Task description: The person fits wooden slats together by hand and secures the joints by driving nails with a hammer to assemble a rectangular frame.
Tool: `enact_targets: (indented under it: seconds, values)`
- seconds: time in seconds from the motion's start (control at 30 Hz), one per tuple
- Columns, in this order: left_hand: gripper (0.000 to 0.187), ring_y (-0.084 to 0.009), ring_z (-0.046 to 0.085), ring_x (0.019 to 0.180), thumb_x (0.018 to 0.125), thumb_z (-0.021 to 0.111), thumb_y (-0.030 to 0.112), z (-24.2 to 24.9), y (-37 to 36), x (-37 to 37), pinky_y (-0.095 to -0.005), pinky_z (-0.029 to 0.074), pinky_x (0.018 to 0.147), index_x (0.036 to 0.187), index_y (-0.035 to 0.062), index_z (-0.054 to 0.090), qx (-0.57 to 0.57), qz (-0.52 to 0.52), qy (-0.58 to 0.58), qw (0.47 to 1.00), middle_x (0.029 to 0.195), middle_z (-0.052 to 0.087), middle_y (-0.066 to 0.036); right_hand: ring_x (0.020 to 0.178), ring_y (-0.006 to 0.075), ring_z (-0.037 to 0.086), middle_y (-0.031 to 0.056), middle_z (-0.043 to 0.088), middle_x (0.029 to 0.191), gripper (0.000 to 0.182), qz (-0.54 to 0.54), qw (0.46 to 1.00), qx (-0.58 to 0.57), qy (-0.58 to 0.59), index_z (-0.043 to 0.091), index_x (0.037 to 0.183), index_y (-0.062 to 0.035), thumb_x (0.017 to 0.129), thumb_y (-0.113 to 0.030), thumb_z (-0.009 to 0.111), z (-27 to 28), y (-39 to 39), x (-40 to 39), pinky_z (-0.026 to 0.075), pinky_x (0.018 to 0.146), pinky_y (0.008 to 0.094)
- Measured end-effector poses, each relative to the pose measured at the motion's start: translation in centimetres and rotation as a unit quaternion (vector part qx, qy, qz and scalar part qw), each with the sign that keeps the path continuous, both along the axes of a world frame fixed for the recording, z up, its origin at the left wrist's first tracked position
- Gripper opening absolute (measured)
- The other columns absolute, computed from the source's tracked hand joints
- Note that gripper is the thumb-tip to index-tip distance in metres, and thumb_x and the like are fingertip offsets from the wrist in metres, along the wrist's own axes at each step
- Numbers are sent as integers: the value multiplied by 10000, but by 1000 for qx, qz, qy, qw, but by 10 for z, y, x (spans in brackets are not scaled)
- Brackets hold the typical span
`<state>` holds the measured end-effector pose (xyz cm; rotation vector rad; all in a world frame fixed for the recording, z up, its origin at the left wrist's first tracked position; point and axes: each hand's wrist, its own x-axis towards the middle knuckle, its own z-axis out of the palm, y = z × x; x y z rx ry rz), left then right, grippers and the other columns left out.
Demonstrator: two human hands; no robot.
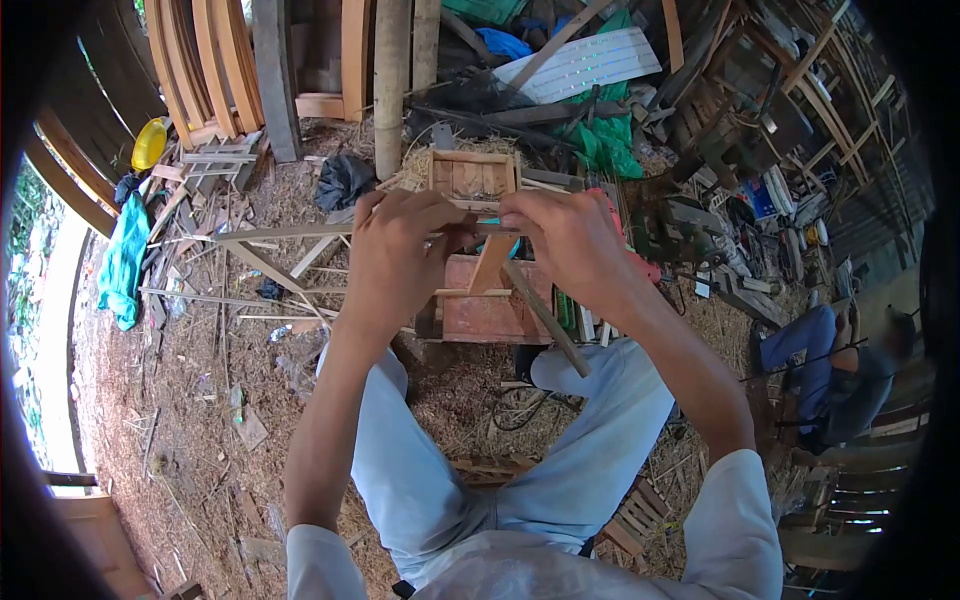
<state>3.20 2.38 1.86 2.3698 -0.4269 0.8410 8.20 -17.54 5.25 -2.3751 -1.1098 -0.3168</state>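
Note:
Raised in front of my chest, my left hand is closed round a thin wooden strip whose length runs out to the left. My right hand pinches the strip's right part, fingertips close to the left hand's. Between the hands a short flat wooden piece slants down from the strip; how the two are joined is hidden by my fingers. Below the right hand, a narrow wooden stick slopes toward my knee. A reddish wooden board lies under the hands, before my knees.
Beyond the hands stands a small wooden box. Thin slats project at left. Curved timbers lean at the back beside a post. At right sits another person. Shavings and offcuts cover the ground.

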Motion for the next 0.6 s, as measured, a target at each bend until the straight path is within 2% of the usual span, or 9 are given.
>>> enact_targets:
  seconds: [0.13, 0.2, 0.6]
  values:
    - [78, -193, 654, 788, 776, 731, 84, -5, 0, -5, -347, 382, 786, 846, 106, 703, -45, 2, 29, 999, 817, 692, 16, 814, 388, 679, 194, 700, 870, 208, 25, 999, 32, 9, 645, 954, 10, 758, 63, 599, -1, 0, -2, 540, 714, 457]
    - [111, -194, 674, 774, 783, 720, 32, -1, -1, -7, -334, 386, 815, 883, 80, 720, -56, 1, 71, 996, 836, 712, -8, 820, 385, 680, 192, 702, 876, 206, 24, 999, 43, 11, 645, 949, 12, 757, 71, 596, -1, 1, -1, 540, 716, 453]
    - [91, -192, 649, 716, 789, 701, 46, -5, -5, -4, -335, 370, 741, 857, 106, 697, -50, 1, 46, 998, 778, 679, 12, 806, 392, 673, 215, 685, 862, 190, 24, 999, 34, 13, 636, 941, 22, 761, 66, 593, -1, -2, 0, 527, 713, 459]
